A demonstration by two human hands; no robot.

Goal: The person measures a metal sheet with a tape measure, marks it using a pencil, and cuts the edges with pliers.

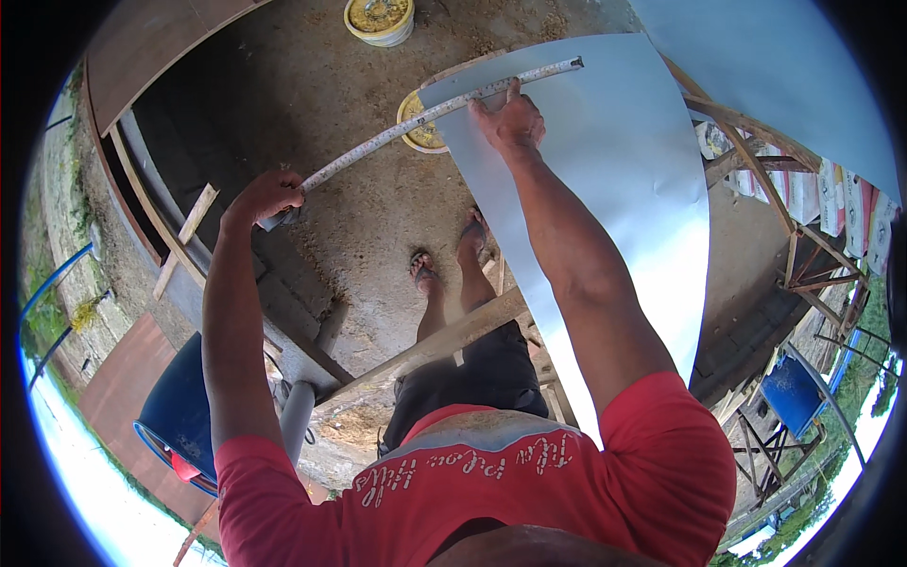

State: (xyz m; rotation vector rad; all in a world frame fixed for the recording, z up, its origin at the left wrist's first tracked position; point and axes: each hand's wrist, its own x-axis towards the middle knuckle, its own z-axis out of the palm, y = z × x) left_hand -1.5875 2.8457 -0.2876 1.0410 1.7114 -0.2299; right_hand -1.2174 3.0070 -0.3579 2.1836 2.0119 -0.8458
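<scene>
My left hand (267, 197) is closed around the case of a tape measure; the dark case (281, 218) shows partly below the fingers. From there the white blade (378, 144) runs up and to the right, arching over the floor. Its hooked end lies over the far part of a smooth, shiny grey sheet (624, 189). On that sheet, beside the blade's near edge, is my right hand (515, 121), with its index finger and thumb stretched apart. The index fingertip touches the blade, and the other fingers are curled.
A wooden bar (435, 348) crosses in front of my legs. Two round yellowish tubs stand ahead, one (383, 36) farther off, one (416, 132) partly under the sheet. A blue drum (175, 397) is at the left. Wooden braces (756, 123) and stacked bags (831, 203) stand at right.
</scene>
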